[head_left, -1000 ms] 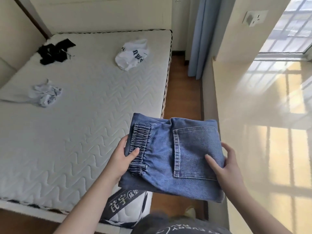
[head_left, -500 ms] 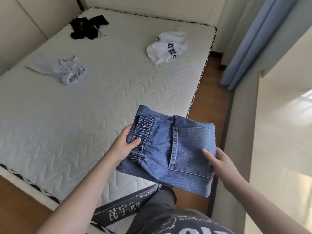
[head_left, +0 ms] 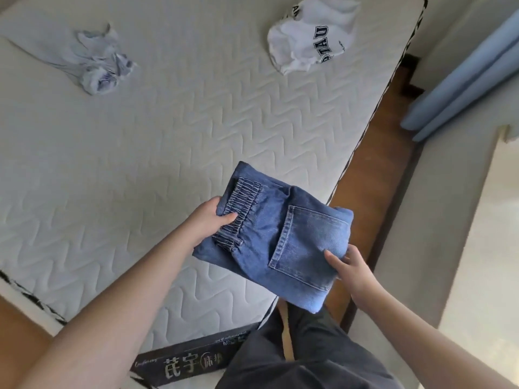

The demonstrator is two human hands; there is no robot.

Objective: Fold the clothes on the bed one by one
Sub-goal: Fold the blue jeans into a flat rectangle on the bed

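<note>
A folded pair of blue jeans hangs over the near right corner of the white mattress, back pocket up. My left hand grips its left edge at the elastic waistband, thumb on top. Holding the right edge beside the pocket is my right hand, thumb on the denim. A crumpled white T-shirt with dark letters lies at the far right of the bed. At the far left lies a crumpled pale blue garment.
A strip of wooden floor runs between the bed and a beige ledge on the right. Blue curtains hang at the upper right. My dark trousers show at the bottom, beside the mattress label.
The view has swung left and down toward the bed. The folded jeans have come from beside the bed to over its corner, still held by both hands. The black garment has left the view.
</note>
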